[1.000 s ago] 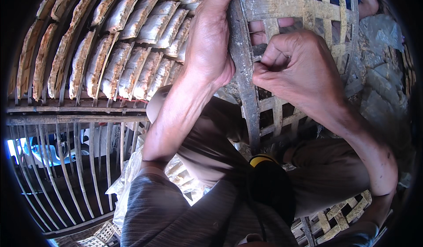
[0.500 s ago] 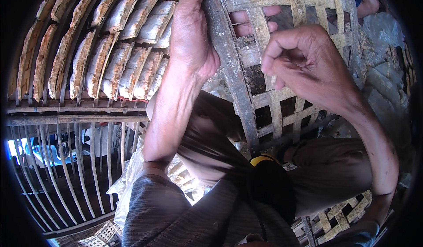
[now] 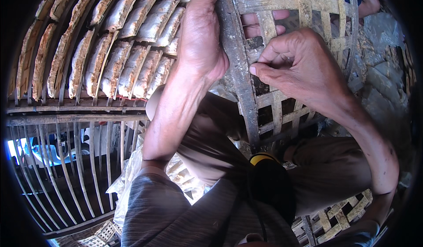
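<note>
A woven bamboo basket tray stands tilted in front of me, its thick dark rim running down the middle. My left hand grips that rim, fingers wrapped behind and showing through the weave. My right hand is pinched with thumb and forefinger together against a bamboo strip of the weave, near the rim. What it pinches is too small to tell.
Rows of split dried fish lie on a slatted bamboo rack at the left. Another woven tray shows at the lower right. A clear plastic bag lies by my lap. Grey stone ground is at the right.
Both hands and the tray have shifted slightly leftward and upward in view. My right hand has moved closer to the rim, still pinched on the weave.
</note>
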Tool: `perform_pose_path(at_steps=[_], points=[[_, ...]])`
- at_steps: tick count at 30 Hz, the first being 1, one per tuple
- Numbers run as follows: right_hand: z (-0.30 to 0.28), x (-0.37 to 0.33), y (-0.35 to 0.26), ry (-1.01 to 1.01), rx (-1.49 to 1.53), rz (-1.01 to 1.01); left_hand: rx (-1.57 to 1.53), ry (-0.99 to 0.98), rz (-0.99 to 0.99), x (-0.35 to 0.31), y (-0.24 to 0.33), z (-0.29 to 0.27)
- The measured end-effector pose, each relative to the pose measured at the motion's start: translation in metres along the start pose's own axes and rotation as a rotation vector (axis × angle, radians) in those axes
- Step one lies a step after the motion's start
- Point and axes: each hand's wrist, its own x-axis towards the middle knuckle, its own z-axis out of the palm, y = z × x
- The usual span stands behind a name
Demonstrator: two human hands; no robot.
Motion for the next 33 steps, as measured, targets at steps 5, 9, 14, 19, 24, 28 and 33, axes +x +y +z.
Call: perform_pose_path(at_steps=[5,9,14,19,24,28,33], points=[[0.005,0.0,0.009,0.019,0.041,-0.046,-0.11,-0.086,-0.002,0.005,-0.009,-0.007],[0.006,0.0,0.015,0.043,-0.056,-0.038,-0.07,-0.145,-0.016,0.008,-0.013,-0.011],[0.002,0.001,0.015,0.054,0.05,-0.112,-0.104,-0.158,-0.003,0.008,-0.007,-0.014],[-0.008,0.003,0.008,-0.091,0.133,-0.044,-0.152,-0.198,0.012,0.01,0.003,-0.021],[-0.009,0.0,-0.006,-0.139,0.069,0.105,-0.144,-0.168,0.04,0.009,0.003,-0.016],[-0.004,-0.002,0.004,-0.097,0.024,0.026,-0.132,-0.162,0.059,0.01,0.0,-0.014],[0.003,-0.001,-0.001,-0.086,0.03,0.088,-0.161,-0.164,0.06,0.006,0.001,-0.014]])
